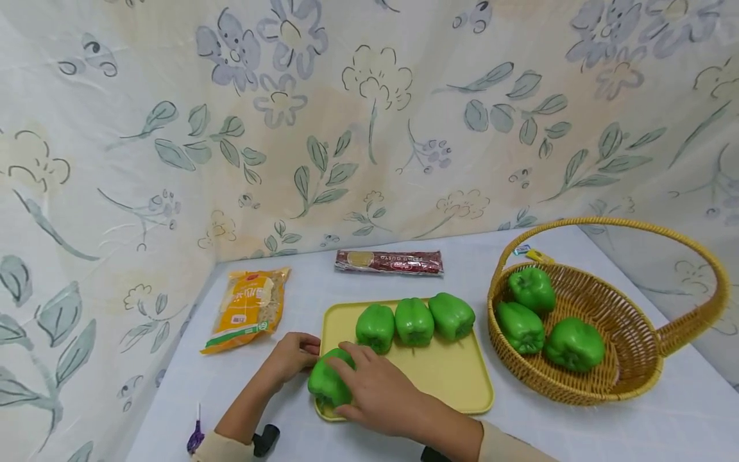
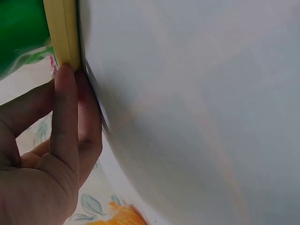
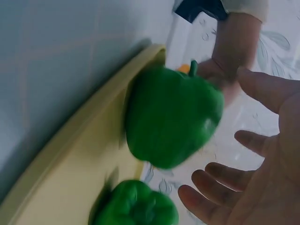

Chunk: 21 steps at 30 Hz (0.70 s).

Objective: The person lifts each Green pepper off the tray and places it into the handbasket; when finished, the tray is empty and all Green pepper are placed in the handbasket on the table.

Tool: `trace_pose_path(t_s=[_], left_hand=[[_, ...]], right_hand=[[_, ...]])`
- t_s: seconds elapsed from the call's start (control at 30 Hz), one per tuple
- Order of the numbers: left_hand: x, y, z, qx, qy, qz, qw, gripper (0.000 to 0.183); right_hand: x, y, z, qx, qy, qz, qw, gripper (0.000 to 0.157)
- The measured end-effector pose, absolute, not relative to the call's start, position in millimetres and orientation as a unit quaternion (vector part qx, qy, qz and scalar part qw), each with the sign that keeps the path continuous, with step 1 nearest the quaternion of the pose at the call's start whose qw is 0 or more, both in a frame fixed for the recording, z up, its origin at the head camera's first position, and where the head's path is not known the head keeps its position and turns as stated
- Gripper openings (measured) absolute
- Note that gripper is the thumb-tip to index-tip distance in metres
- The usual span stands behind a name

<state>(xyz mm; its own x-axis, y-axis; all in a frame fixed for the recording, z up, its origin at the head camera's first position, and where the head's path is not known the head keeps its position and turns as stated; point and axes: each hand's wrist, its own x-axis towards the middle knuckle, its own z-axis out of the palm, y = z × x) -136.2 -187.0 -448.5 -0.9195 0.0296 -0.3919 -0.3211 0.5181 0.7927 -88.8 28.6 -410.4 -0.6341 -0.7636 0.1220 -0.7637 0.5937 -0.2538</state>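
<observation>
A pale yellow tray (image 1: 444,378) bears a row of three green bell peppers, among them the middle pepper (image 1: 414,322), along its far side. Another green bell pepper (image 3: 173,117) sits at the tray's near left corner. My right hand (image 1: 383,391) hovers over that pepper; in the right wrist view its fingers are spread, with a gap between them and the pepper. At the tray's left edge, my left hand (image 1: 296,356) pinches the rim with its fingertips (image 2: 66,77). Part of its thumb is hidden in the left wrist view.
On the right stands a wicker basket (image 1: 620,382) with a tall handle and three green peppers inside. An orange food bag (image 1: 245,305) lies at left, a dark red packet (image 1: 389,262) at the back. A purple-wrapped lollipop (image 1: 195,439) is near the front left.
</observation>
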Motion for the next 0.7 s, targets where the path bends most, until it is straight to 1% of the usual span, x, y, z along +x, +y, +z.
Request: trace_pose_path(t_s=[0.23,0.57,0.7], left_hand=[[-137.1,-186.0,-449.5,-0.084,0.851,0.484,0.185,0.034],[-137.7,-186.1,-451.8,-0.096,0.837,0.504,0.19,0.034],[-138.0,-186.3,-451.2,-0.103,0.839,0.499,0.191,0.034]], right_hand=[[-90.2,15.0,-416.3,0.446,-0.887,0.118,-0.013,0.059],[-91.8,8.1,-420.4,0.436,-0.892,0.121,0.01,0.045],[-92.5,7.2,-421.7,0.436,-0.892,0.121,0.012,0.043]])
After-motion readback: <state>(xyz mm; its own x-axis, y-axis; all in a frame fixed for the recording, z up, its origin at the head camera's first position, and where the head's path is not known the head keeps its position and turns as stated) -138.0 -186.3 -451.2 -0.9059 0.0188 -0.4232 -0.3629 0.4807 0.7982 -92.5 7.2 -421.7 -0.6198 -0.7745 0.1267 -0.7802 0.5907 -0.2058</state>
